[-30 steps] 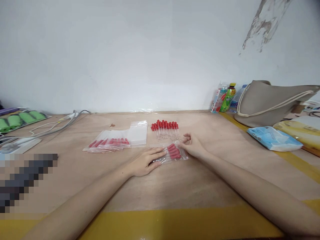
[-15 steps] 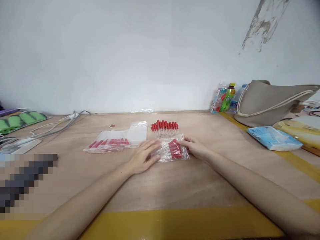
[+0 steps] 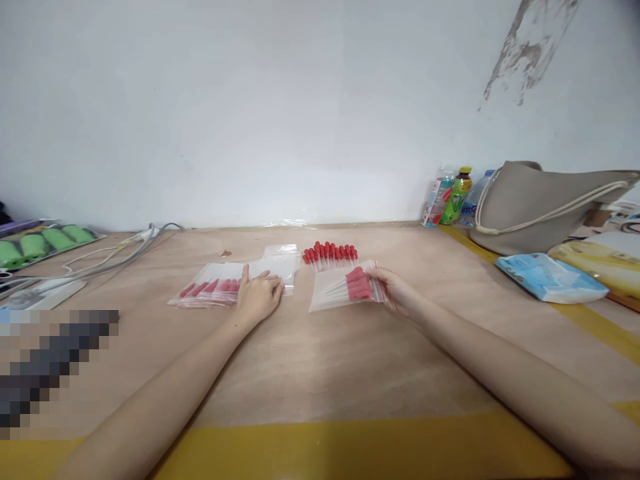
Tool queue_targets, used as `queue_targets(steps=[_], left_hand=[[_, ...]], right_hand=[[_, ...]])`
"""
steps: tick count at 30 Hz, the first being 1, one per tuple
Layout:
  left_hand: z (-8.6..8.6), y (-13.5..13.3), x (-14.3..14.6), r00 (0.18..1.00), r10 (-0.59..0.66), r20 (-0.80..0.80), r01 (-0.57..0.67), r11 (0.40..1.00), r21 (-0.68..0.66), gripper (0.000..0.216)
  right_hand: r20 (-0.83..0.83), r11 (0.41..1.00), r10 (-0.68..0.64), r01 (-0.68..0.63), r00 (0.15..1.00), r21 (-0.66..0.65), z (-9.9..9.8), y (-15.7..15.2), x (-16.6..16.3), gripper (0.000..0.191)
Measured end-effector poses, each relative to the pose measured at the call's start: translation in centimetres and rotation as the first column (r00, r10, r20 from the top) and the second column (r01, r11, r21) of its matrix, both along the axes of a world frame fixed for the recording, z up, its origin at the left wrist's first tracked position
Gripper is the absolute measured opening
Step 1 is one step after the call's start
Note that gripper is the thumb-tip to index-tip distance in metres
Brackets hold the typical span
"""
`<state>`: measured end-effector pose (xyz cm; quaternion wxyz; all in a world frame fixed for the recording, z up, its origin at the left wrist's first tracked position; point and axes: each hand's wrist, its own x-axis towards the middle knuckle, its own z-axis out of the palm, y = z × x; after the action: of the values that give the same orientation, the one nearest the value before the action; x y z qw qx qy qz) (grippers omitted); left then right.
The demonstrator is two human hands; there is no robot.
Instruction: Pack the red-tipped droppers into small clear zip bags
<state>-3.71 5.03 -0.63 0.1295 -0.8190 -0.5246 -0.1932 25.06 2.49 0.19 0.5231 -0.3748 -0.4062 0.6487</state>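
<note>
Head view: the landmark is the row of loose red-topped sticks point(image 3: 330, 252), laid side by side on the tabletop point(image 3: 320, 373) with red ends away from the person. The even order probably serves easy counting and pick-up.

The clear bag point(image 3: 333, 293) is directly on the near side of the row, its left part slanting down. Several red-topped sticks show inside, red ends toward the right hand point(image 3: 393, 290). The fingers of that hand grasp the bag at its right edge, beside a red line that appears to be the seal strip. Holding it there presumably keeps the mouth under control while the sticks lie lengthwise. Whether the strip is fastened cannot be told.

The left hand point(image 3: 259, 293) is to the left of the row and nearer the person. Its fingers are spread, released, resting over the white bags point(image 3: 289, 270) and the filled bags point(image 3: 200, 293); no grip is visible. The filled bags overlap, likely to save space and keep finished pieces together, further left of the row than the white bags.

Bottles point(image 3: 456, 197) and a grey bag point(image 3: 530, 207) stand well right of the row, apparently kept off the working area.
</note>
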Motion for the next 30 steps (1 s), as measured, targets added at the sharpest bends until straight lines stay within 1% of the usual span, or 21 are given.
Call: queue_targets(steps=[3, 5, 6, 8, 9, 10, 12, 14, 16, 18, 19, 21, 23, 24, 25, 26, 27, 28, 29, 30], left_hand=[[0.2, -0.5, 0.4, 0.999, -0.032, -0.014, 0.033, 0.998, 0.048, 0.029], [0.4, -1.4, 0.8, 0.995, -0.091, -0.048, 0.095, 0.992, 0.079, 0.030], [0.4, -2.0, 1.2, 0.989, -0.131, -0.066, 0.136, 0.987, 0.082, 0.030], [0.5, -3.4, 2.1, 0.971, -0.225, -0.077, 0.230, 0.971, 0.060, 0.031], [0.5, -4.2, 2.5, 0.957, -0.284, -0.064, 0.287, 0.958, 0.029, 0.031], [0.4, -4.9, 2.9, 0.930, -0.364, -0.040, 0.364, 0.931, -0.019, 0.030], [0.3, -5.9, 3.6, 0.851, -0.524, 0.043, 0.524, 0.838, -0.152, 0.031], [0.4, -6.4, 4.0, 0.781, -0.604, 0.156, 0.623, 0.743, -0.244, 0.034], [0.5, -6.5, 4.2, 0.747, -0.617, 0.246, 0.664, 0.690, -0.288, 0.035], [0.7, -6.4, 4.2, 0.732, -0.619, 0.283, 0.681, 0.660, -0.318, 0.031], [0.7, -6.4, 4.2, 0.731, -0.618, 0.288, 0.682, 0.652, -0.332, 0.029], [0.7, -6.2, 4.0, 0.732, -0.618, 0.286, 0.680, 0.646, -0.346, 0.028], [0.6, -6.1, 3.9, 0.734, -0.623, 0.272, 0.679, 0.650, -0.341, 0.030], [0.5, -6.0, 3.8, 0.734, -0.627, 0.261, 0.678, 0.654, -0.337, 0.033], [0.4, -5.9, 3.7, 0.733, -0.632, 0.250, 0.678, 0.657, -0.329, 0.036], [0.3, -5.8, 3.6, 0.731, -0.638, 0.240, 0.680, 0.660, -0.319, 0.039], [0.3, -5.7, 3.5, 0.728, -0.645, 0.233, 0.684, 0.661, -0.307, 0.040], [0.2, -5.6, 3.5, 0.721, -0.652, 0.233, 0.692, 0.661, -0.291, 0.040], [0.1, -5.6, 3.5, 0.714, -0.659, 0.237, 0.700, 0.659, -0.275, 0.039], [0.1, -5.5, 3.5, 0.711, -0.659, 0.244, 0.703, 0.664, -0.255, 0.038]], right_hand=[[0.042, 0.997, -0.065, 0.064, 0.997, 0.039, 1.2, 0.7, -0.1, 0.013], [0.048, 0.991, -0.116, 0.112, 0.992, 0.070, 2.2, 1.4, -0.5, 0.015], [0.031, 0.990, -0.122, 0.119, 0.992, 0.079, 2.7, 1.7, -0.9, 0.015], [-0.024, 0.994, -0.080, 0.082, 0.996, 0.072, 3.7, 2.3, -2.1, 0.015], [-0.052, 0.997, -0.048, 0.051, 0.997, 0.059, 4.1, 2.6, -3.1, 0.014], [-0.072, 0.999, -0.011, 0.013, 0.997, 0.039, 4.4, 2.9, -4.2, 0.012], [-0.099, 0.998, 0.048, -0.045, 0.994, 0.038, 4.7, 3.4, -7.0, 0.009], [-0.117, 0.999, 0.044, -0.045, 0.992, -0.003, 4.4, 3.7, -10.3, 0.011], [-0.113, 0.999, 0.040, -0.043, 0.993, -0.024, 3.6, 3.9, -13.8, 0.011], [-0.100, 0.998, 0.029, -0.034, 0.995, -0.043, 2.5, 3.8, -16.8, 0.011], [-0.080, 0.997, 0.044, -0.048, 0.996, -0.059, 1.9, 3.8, -17.9, 0.011], [-0.047, 0.992, 0.083, -0.086, 0.995, -0.089, 1.1, 3.6, -19.0, 0.011], [0.024, 0.981, 0.162, -0.158, 0.986, -0.115, 0.7, 3.6, -18.3, 0.012], [0.102, 0.972, 0.216, -0.203, 0.971, -0.120, 0.8, 3.6, -17.3, 0.014], [0.217, 0.959, 0.277, -0.254, 0.936, -0.127, 1.0, 3.8, -15.9, 0.016], [0.389, 0.955, 0.295, -0.276, 0.873, -0.107, 1.3, 4.1, -14.1, 0.017], [0.553, 0.953, 0.293, -0.285, 0.779, -0.103, 1.6, 4.5, -12.1, 0.016], [0.716, 0.972, 0.201, -0.230, 0.668, -0.058, 1.9, 5.0, -9.9, 0.014], [0.835, 0.991, 0.014, -0.117, 0.550, 0.060, 2.2, 5.5, -7.8, 0.014], [0.864, 0.992, -0.094, -0.030, 0.494, 0.125, 2.2, 6.2, -5.7, 0.014]])
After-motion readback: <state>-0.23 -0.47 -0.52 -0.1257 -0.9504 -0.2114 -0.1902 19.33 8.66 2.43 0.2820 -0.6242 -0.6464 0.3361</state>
